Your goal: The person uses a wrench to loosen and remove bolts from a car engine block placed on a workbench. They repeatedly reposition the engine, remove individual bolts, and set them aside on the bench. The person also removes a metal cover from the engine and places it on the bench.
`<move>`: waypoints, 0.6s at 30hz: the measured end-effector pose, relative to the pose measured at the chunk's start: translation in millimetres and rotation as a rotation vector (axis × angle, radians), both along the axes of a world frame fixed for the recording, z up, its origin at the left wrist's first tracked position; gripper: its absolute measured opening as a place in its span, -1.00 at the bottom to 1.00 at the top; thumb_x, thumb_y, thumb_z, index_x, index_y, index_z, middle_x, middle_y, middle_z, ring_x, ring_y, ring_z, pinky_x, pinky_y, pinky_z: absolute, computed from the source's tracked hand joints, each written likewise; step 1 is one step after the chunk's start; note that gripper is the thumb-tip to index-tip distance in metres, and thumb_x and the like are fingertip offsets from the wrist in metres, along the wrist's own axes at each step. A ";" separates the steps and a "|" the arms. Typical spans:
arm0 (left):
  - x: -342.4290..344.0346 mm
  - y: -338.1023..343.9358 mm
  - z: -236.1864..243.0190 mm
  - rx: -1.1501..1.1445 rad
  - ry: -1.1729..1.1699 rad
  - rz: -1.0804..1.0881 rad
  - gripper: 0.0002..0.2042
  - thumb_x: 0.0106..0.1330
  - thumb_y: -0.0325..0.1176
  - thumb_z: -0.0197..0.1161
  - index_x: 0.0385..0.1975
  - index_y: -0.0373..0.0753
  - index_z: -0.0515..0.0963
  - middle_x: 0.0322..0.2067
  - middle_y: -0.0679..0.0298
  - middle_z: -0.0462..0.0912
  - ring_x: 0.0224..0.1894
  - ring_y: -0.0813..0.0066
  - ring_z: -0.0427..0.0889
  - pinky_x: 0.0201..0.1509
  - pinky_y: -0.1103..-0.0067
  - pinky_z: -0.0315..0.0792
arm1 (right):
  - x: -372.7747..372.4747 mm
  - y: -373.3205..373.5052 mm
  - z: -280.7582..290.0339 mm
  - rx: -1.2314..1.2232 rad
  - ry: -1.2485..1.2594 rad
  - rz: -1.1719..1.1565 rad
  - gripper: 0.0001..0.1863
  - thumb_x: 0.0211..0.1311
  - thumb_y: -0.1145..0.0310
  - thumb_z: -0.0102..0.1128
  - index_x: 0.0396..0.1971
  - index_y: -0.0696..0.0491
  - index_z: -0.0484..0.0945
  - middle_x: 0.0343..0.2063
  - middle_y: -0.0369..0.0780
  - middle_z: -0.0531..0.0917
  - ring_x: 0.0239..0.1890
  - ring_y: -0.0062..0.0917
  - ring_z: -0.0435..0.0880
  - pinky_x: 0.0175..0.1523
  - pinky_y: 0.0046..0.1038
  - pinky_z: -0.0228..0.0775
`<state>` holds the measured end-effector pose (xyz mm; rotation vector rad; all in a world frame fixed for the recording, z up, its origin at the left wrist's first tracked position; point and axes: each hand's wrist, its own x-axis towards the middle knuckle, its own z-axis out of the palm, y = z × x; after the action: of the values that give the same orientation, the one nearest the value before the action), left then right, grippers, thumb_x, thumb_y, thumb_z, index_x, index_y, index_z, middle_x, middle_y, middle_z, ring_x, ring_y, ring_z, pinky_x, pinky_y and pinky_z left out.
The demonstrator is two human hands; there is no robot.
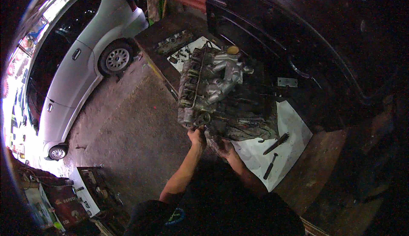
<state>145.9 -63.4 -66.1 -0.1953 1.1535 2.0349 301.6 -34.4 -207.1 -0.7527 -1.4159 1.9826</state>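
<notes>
Both our hands, left hand [197, 136] and right hand [223, 147], grip the near lower edge of the grimy engine block [221, 97] just ahead, which looks heavy, rigid, oily, best held by solid cast edges, with tools [275, 148] right of us.

Probably garage: car [68, 65], engine [221, 95].

From my remote view, the fingertips of my left hand [197, 136] are hidden under the engine block [221, 95]; my right hand [224, 147] is too dark to read its grip; right of it, two dark tools [275, 153] are too small to identify; the silver car [72, 65] far left is cut off by glare.
</notes>
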 end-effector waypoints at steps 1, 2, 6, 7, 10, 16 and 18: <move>0.2 -1.0 -6.9 0.027 -0.018 -0.007 -0.74 0.01 -0.72 0.07 -0.25 -0.43 0.38 -0.30 0.14 0.50 -0.33 0.35 0.52 -0.21 0.50 0.44 | 7.2 1.3 -9.4 -0.124 0.013 -0.063 -0.63 0.11 0.42 -0.06 -0.05 0.16 0.35 -0.09 -0.08 0.46 -0.05 -0.35 0.45 -0.04 -0.43 0.40; -1.9 -1.3 -13.8 0.056 -0.029 -0.013 -0.74 0.01 -0.72 0.08 -0.25 -0.43 0.38 -0.30 0.14 0.51 -0.32 0.34 0.52 -0.20 0.50 0.44 | 9.9 4.1 -4.5 -0.268 0.105 -0.145 -0.65 0.11 0.43 -0.04 -0.06 0.14 0.36 -0.09 -0.10 0.47 -0.04 -0.37 0.44 -0.02 -0.45 0.37; -6.8 -6.0 -7.1 0.080 -0.153 -0.126 -0.71 0.04 -0.71 0.07 -0.19 -0.42 0.37 -0.27 0.12 0.51 -0.26 0.29 0.52 -0.13 0.46 0.44 | 9.3 17.4 130.6 -0.613 0.421 -0.516 -0.71 0.11 0.44 0.04 -0.14 0.15 0.39 -0.14 -0.14 0.50 -0.14 -0.36 0.51 -0.02 -0.46 0.38; -7.9 -6.2 -9.6 0.077 -0.176 -0.131 -0.71 0.03 -0.70 0.08 -0.18 -0.42 0.37 -0.26 0.12 0.51 -0.25 0.28 0.52 -0.12 0.46 0.44 | 4.4 18.2 168.7 -0.510 0.294 -0.586 -0.73 0.10 0.43 0.07 -0.18 0.16 0.40 -0.18 -0.16 0.51 -0.19 -0.36 0.53 -0.04 -0.45 0.39; -8.6 -9.1 -9.9 0.082 -0.111 -0.220 -0.80 0.09 -0.48 0.13 -0.27 -0.32 0.43 -0.37 0.22 0.53 -0.40 0.36 0.52 -0.35 0.50 0.43 | -0.1 14.4 213.1 0.045 -0.176 -0.504 -0.80 0.08 0.44 0.15 -0.29 0.15 0.43 -0.31 -0.20 0.56 -0.32 -0.41 0.58 -0.12 -0.45 0.41; -16.0 -18.9 -11.5 0.157 -0.262 -0.345 -0.69 0.09 -0.55 0.11 -0.12 -0.35 0.37 -0.24 0.19 0.52 -0.21 0.31 0.52 -0.09 0.48 0.42 | -30.2 -13.4 272.9 0.791 -0.320 -0.021 -0.83 0.04 0.54 0.17 -0.33 0.16 0.44 -0.42 -0.20 0.58 -0.34 -0.51 0.58 -0.25 -0.50 0.41; -17.5 -19.4 -31.4 0.226 -0.314 -0.354 -0.71 0.12 -0.53 0.11 -0.12 -0.34 0.37 -0.24 0.21 0.52 -0.20 0.32 0.52 -0.08 0.49 0.42 | -30.1 -16.6 262.2 0.653 -0.297 0.003 -0.82 0.07 0.56 0.13 -0.29 0.18 0.42 -0.44 -0.18 0.58 -0.34 -0.47 0.58 -0.24 -0.49 0.42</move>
<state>128.4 -82.7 -97.5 -0.1766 0.7016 1.7282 271.5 -51.0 55.1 -0.7452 -2.0797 1.3001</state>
